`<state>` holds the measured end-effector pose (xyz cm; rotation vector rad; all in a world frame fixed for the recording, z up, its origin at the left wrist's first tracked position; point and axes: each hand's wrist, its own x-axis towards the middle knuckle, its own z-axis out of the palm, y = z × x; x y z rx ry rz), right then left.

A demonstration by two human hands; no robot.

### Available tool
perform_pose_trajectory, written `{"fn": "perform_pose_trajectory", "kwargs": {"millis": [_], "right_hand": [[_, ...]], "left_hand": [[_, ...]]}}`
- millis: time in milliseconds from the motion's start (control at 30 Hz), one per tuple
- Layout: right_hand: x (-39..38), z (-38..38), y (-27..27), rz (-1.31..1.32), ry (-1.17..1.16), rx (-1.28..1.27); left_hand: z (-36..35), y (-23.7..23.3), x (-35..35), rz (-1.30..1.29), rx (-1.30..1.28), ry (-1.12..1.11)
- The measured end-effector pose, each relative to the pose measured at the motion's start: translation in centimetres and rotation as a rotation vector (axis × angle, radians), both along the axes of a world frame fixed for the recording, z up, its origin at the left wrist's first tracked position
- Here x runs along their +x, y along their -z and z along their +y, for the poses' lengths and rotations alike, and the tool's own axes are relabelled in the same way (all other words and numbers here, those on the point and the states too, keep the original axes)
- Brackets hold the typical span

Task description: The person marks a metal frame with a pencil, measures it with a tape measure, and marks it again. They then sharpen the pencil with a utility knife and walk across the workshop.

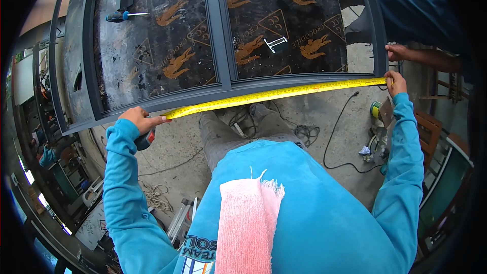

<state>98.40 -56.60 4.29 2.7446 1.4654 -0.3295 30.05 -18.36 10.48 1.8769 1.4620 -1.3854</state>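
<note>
A yellow tape measure (pixel 274 95) is stretched along the near edge of a dark grey metal frame (pixel 177 100). My left hand (pixel 136 118) is closed round its dark case (pixel 145 140), with the thumb lying along the blade close to the frame's left part. At the frame's right corner, my right hand (pixel 397 84) pinches the far end of the blade. The frame rests on a dark board (pixel 157 40) printed with orange crocodile figures, and a grey crossbar (pixel 219 25) divides it.
On the board lie a blue-handled screwdriver (pixel 119 16) and a small silver metal bracket (pixel 276 44). Another person's hand (pixel 398 52) is by the frame's right side. Black cables (pixel 327 155) and a yellow-green can (pixel 375 109) are on the concrete floor (pixel 175 160).
</note>
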Motion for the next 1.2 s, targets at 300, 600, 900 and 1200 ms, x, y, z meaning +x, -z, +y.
{"fn": "perform_pose_trajectory", "kwargs": {"millis": [300, 600, 900, 1200], "right_hand": [[0.2, 0.1, 0.0, 0.008, 0.002, -0.027], [0.3, 0.2, -0.1, 0.012, -0.001, -0.041], [0.2, 0.1, 0.1, 0.034, 0.02, 0.006], [-17.3, 9.7, -8.4, 0.307, -0.041, 0.674]], "left_hand": [[0.6, -1.1, 0.3, -0.063, 0.02, -0.027], [0.7, 0.0, 0.2, -0.051, 0.073, 0.019], [0.4, -0.3, 0.7, -0.045, 0.058, -0.065], [-1.2, -2.1, 0.3, -0.441, -0.418, -0.244]]}}
